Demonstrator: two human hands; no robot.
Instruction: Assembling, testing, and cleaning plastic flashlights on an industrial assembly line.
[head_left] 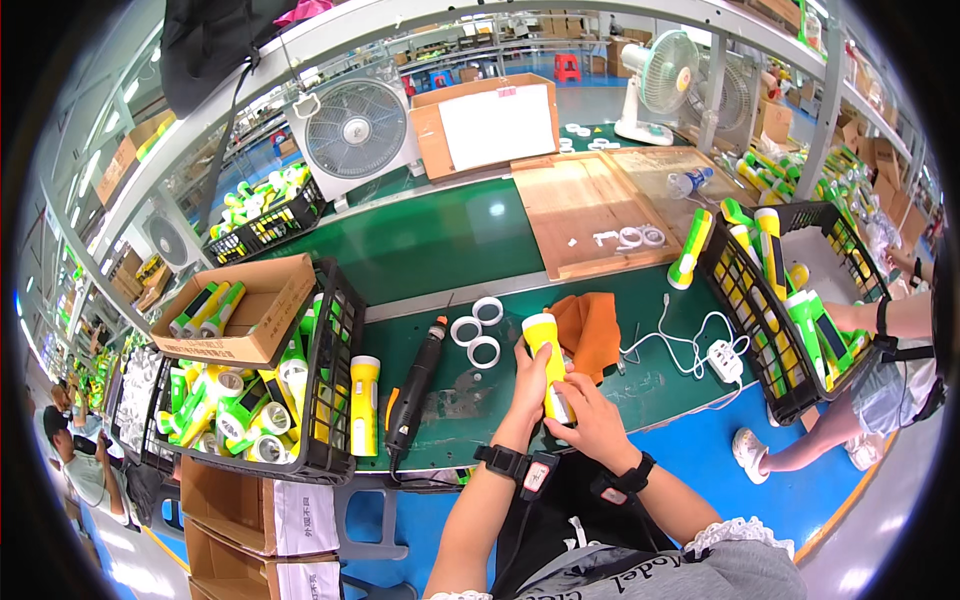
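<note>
Yellow flashlight is held up near the front edge of the tabletop, the left hand wrapped around its body and the right hand grasping its lower end. Just beyond, an orange cloth crowds the far side. Leftward, bare green surface runs to a black electric screwdriver; rightward, another open strip lies before a white cable.
</note>
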